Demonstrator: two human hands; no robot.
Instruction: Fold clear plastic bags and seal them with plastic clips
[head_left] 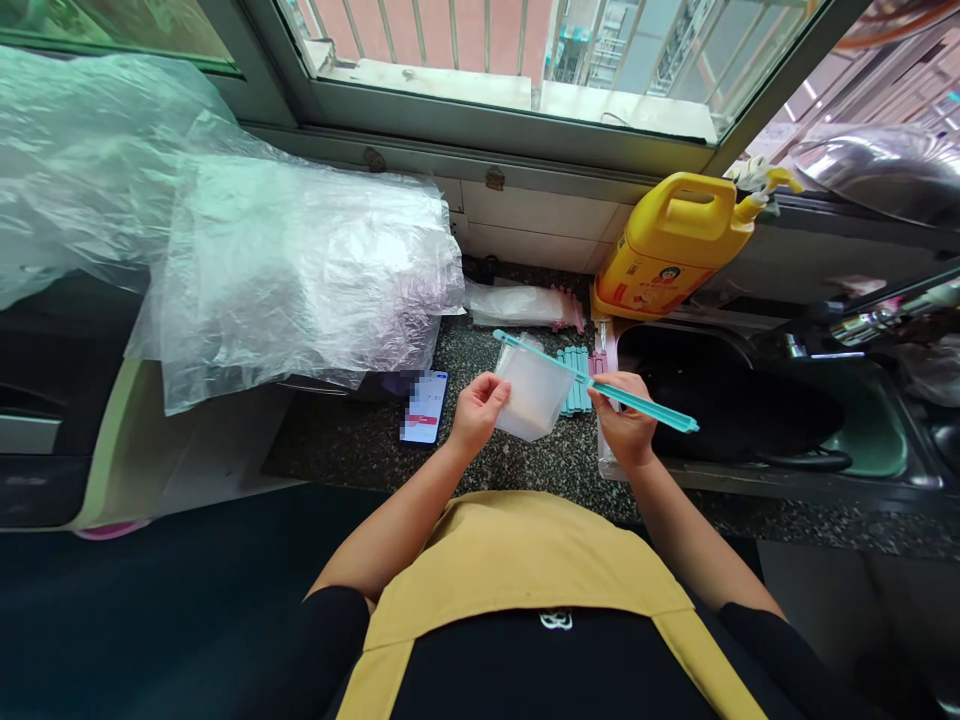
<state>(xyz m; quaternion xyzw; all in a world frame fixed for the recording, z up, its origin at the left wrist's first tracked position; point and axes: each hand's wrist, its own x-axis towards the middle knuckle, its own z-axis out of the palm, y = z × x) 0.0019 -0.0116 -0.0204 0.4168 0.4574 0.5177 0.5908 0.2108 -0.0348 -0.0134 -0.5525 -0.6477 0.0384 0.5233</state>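
My left hand [478, 412] pinches the left edge of a small translucent plastic bag [534, 390] over the counter. A long teal bag-sealing clip [651, 407] is in my right hand [624, 420], fingers closed around it. One end of the clip crosses the top of the bag; the other sticks out to the right. Whether it is fastened on the bag I cannot tell. Behind the right hand lie several teal clips [576, 398] in a row, with pink clips [598, 363] beside them.
A phone [424, 408] lies left of my left hand. Clear plastic sheeting [315, 270] covers the left side. Behind is a packet with pink clips [517, 303]. A yellow jug [660, 250] stands by the sink [892, 440], which holds a dark pan [735, 400].
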